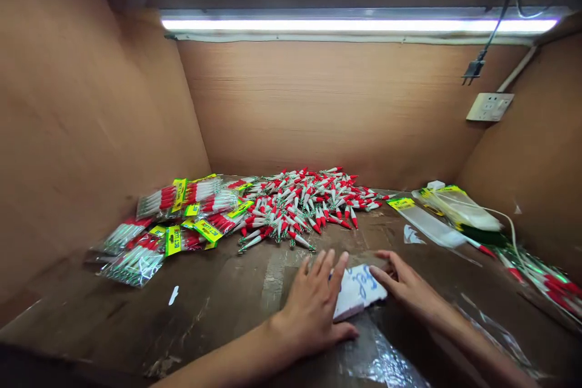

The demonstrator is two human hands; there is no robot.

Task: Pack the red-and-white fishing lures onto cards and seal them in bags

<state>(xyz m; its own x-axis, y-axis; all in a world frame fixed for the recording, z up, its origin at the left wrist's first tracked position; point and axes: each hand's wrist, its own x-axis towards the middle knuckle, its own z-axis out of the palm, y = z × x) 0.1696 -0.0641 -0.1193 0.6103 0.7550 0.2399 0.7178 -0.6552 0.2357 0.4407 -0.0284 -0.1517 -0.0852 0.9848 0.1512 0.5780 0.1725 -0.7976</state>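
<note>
We find the left hand (313, 303) over the left part of a white foam-like block (359, 294) with blue handwriting, its fingers extended and slightly spread, its thumb apart along the near side. The block lies on the worktop between both hands. The right hand (407, 288) is at its right edge, thumb and forefinger apart with nothing visibly pinched; we cannot tell whether they press the block. We judge the block light, fairly stiff, not slippery, and liable to dent or crumble at its corners; we recommend gripping it flat-handed by opposite edges. The worktop (218, 321) is brown, scuffed and patched with clear tape. On it, left to right, we note bagged red-and-white lures (170, 239) under yellow "BCT LURE" headers, a white scrap (173, 296), a loose lure pile (295, 206), clear packaging sleeves (427, 222) and further lures (555, 288). Wood-toned panels (327, 100) enclose the bay; we have a lit tube lamp (354, 26) overhead, a hanging plug (474, 69) and a wall socket (490, 107) at right.
</note>
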